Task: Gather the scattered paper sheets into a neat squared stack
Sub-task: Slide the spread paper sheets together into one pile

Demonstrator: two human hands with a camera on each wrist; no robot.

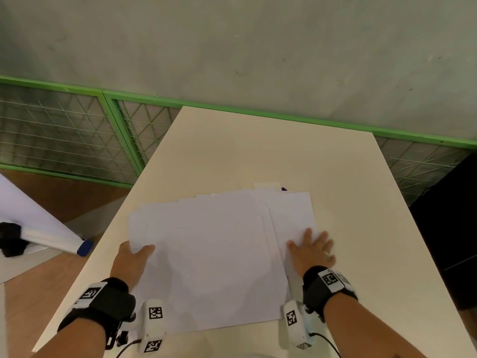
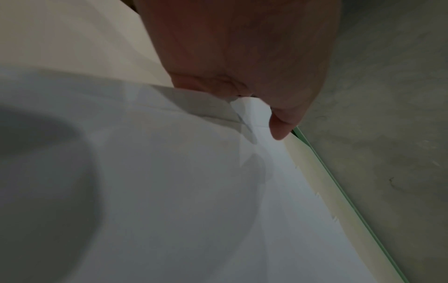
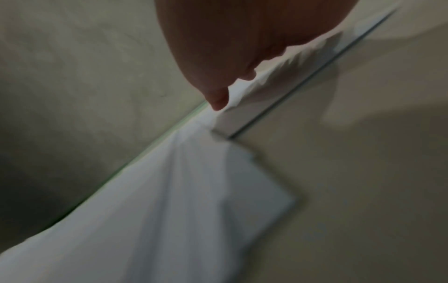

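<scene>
1. Paper sheets: a loose, fanned pile of white sheets lying flat on the cream table, far edges stepped and uneven, nearer the front edge of the table than the back.
2. My left hand: at the pile's left edge. My thumb lies on top of the sheets; the other fingers are hidden beneath, so I pinch that edge.
3. My right hand: flat on the right-hand sheets, fingers straight and spread, palm pressing down; a ring shows on one finger.
4. Left wrist view: my thumb on the lifted paper edge.
5. Right wrist view: blurred; my fingertip touching the paper.
</scene>
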